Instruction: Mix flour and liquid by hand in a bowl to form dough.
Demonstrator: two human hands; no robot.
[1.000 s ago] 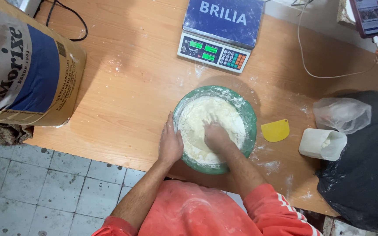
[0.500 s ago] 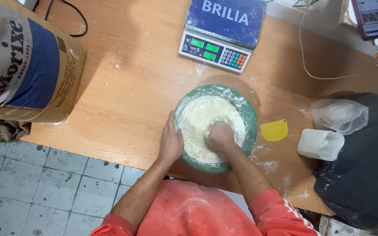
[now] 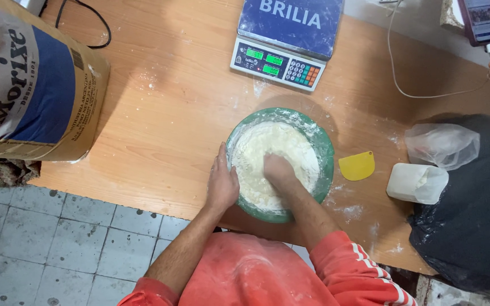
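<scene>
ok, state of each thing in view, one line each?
green bowl: upright, holding dough
dough: pale, floury
left hand: steadying the bowl's rim
right hand: pressed into the dough
scale: display lit
yellow scraper: flat on table
flour sack: lying on its side

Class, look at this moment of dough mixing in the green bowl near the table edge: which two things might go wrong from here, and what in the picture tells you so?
1. The green bowl sits close to the table's front edge; only the left hand steadies its rim, so hard pressing by the right hand might push it off.
2. Flour is already scattered near the scale; more could dust its keys.
</scene>
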